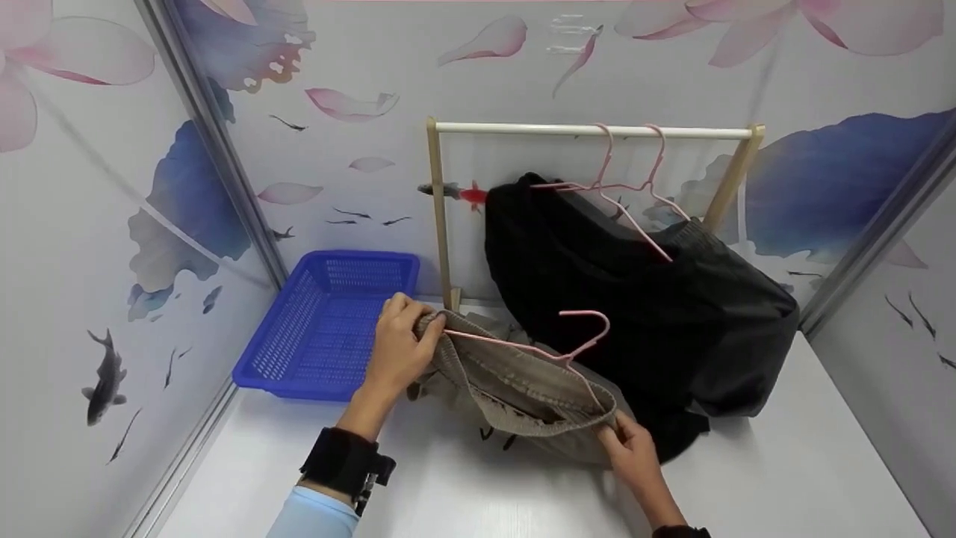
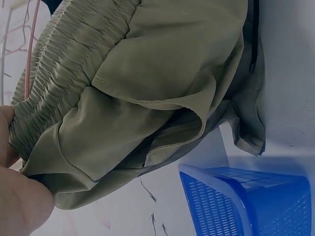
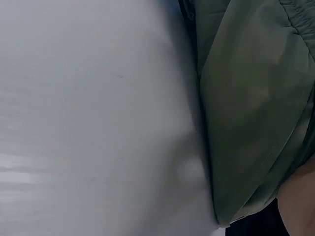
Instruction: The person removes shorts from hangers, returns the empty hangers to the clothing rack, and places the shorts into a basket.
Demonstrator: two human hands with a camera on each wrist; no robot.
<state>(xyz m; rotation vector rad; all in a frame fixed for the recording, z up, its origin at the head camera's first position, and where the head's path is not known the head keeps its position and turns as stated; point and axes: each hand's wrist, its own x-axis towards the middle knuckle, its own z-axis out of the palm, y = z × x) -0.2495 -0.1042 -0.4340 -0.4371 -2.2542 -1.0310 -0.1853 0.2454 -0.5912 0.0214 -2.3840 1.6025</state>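
Observation:
Olive-khaki pants [image 1: 523,403] with a gathered elastic waistband are held above the white table, their waist opening facing up. Inside the waistband sits a pink hanger [image 1: 508,344], its hook standing out above the opening. My left hand [image 1: 399,344] pinches the left end of the waistband, where one arm of the hanger reaches. At the opposite end, my right hand [image 1: 631,452] grips the waistband between thumb and fingers. The left wrist view shows a side pocket of the pants [image 2: 162,93] and part of the left hand [image 2: 24,196]. Only a little of the right hand [image 3: 300,196] shows in its wrist view.
Behind the pants stands a rack with a white rail [image 1: 515,128] and wooden posts. Black garments [image 1: 597,299] hang there on pink hangers [image 1: 609,175], reaching down to the table [image 1: 478,501]. A blue plastic basket [image 1: 328,336] stands at the left. Printed panels enclose the table.

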